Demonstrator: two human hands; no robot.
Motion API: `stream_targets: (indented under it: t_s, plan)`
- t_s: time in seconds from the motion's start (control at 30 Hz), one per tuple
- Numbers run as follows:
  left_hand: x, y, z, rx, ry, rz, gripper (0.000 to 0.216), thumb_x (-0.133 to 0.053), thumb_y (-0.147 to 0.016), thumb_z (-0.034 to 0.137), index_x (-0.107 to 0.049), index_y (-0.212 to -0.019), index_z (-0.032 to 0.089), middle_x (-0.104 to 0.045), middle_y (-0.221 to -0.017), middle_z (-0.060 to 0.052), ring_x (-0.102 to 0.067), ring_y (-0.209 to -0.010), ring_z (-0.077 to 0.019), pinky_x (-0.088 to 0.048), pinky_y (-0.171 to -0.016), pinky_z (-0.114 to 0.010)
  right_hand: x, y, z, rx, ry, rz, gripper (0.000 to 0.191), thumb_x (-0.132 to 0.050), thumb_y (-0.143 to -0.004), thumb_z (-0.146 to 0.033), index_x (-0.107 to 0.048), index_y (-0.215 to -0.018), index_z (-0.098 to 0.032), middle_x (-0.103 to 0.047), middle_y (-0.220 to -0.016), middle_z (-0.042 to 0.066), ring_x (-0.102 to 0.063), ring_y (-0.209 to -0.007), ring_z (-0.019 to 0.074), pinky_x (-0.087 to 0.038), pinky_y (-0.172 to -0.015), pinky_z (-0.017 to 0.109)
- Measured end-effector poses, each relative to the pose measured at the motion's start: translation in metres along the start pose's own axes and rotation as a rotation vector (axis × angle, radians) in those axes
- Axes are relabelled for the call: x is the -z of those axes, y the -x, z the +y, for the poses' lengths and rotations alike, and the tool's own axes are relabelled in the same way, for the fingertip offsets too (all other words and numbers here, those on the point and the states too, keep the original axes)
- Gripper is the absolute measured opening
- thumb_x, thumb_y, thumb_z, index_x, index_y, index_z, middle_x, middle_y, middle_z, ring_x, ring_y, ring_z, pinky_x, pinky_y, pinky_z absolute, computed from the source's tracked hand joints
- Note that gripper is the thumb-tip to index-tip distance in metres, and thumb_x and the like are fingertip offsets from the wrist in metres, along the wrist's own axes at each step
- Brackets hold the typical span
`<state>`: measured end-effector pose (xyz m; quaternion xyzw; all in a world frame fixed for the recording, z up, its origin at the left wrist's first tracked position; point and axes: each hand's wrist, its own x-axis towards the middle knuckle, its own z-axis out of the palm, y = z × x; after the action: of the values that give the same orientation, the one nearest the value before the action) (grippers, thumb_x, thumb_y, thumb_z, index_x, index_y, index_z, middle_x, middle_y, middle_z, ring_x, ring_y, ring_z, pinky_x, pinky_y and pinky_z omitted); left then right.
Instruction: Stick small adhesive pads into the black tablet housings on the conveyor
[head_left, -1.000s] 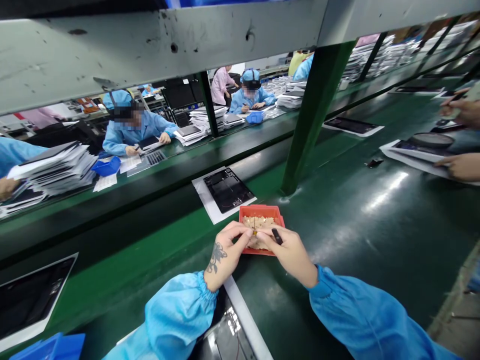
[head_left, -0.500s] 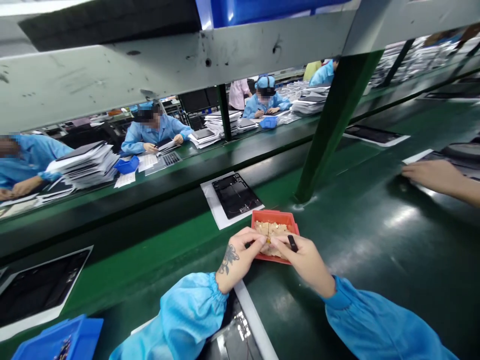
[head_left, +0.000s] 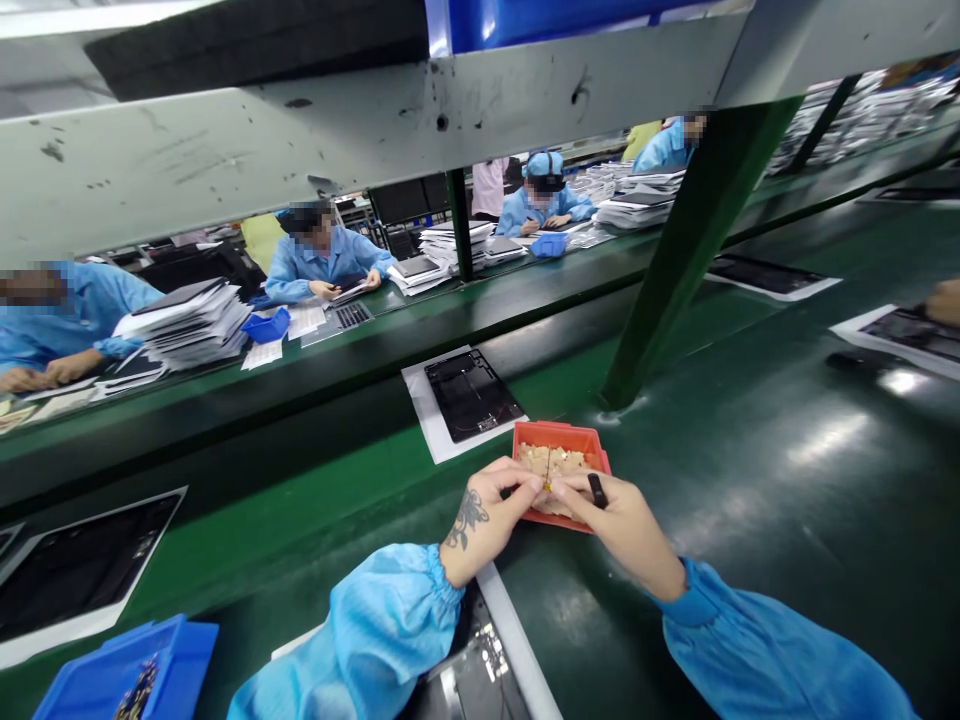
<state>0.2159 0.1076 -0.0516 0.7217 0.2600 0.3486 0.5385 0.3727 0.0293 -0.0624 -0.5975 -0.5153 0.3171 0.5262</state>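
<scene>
Yellow part [head_left: 547, 487], head view: tiny, sits right between the fingertips of both hands, over the red tray [head_left: 561, 431]. Thin dark wire [head_left: 548, 462] sticks up from between the fingertips, near upright, against the tray contents.

Left hand [head_left: 491, 512]: thumb and index tips brought together in a pinch at the part's left edge; flower-like tattoo [head_left: 469, 515] on the back of it. Right hand [head_left: 628, 522]: thumb and index likewise pinched, tips at the part's right edge; black ring [head_left: 598, 490] on one finger. Part touches both sets of tips; only a sliver of yellow shows in the gap, rest covered by fingers. Exact contact under the tips too small to tell.

Tray holds pale beige pieces [head_left: 534, 457], behind and below the hands; whether hands touch its rim, can't tell. Both wrists in blue sleeves [head_left: 390, 625].

Partly under left sleeve: dark device panel [head_left: 480, 655] with a white edge strip. Beyond the tray, to the left: open black panel [head_left: 474, 395] on white sheet [head_left: 429, 410], on the green bench [head_left: 300, 520]. Another dark panel [head_left: 82, 565] at far left. Blue bin [head_left: 191, 650] in lower left corner with small metallic bits [head_left: 139, 690] inside. Across the bench, co-workers in blue sit beside paper stacks [head_left: 187, 325].
</scene>
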Motion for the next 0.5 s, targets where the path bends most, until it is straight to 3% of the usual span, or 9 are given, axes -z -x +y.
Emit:
stream_targets:
  t_s: [0.23,0.5]
  plan:
    - [0.0007,0.0010,0.0004,0.002,-0.003,0.003,0.025,-0.057,-0.087,0.032,-0.073,-0.079,0.014,-0.064,-0.083,-0.006,-0.059,-0.080,-0.0163,-0.047,-0.075,-0.026,0.0007,0.0002,0.0031,0.021,0.048,0.008,0.030,-0.060,-0.086,-0.044,-0.074,-0.087,-0.017,-0.071,-0.087,0.008,-0.066,-0.083,0.0270,-0.053,-0.082,0.039]
    - [0.0005,0.0011,0.0021,0.009,0.026,-0.016,0.024,-0.058,-0.086,0.030,-0.074,-0.078,0.014,-0.066,-0.082,-0.007,-0.060,-0.080,-0.0178,-0.047,-0.078,-0.029,-0.0001,0.0009,0.0040,0.170,0.220,0.054,0.019,-0.057,-0.087,-0.031,-0.070,-0.079,-0.020,-0.070,-0.084,0.004,-0.066,-0.078,0.0229,-0.052,-0.072,0.031]
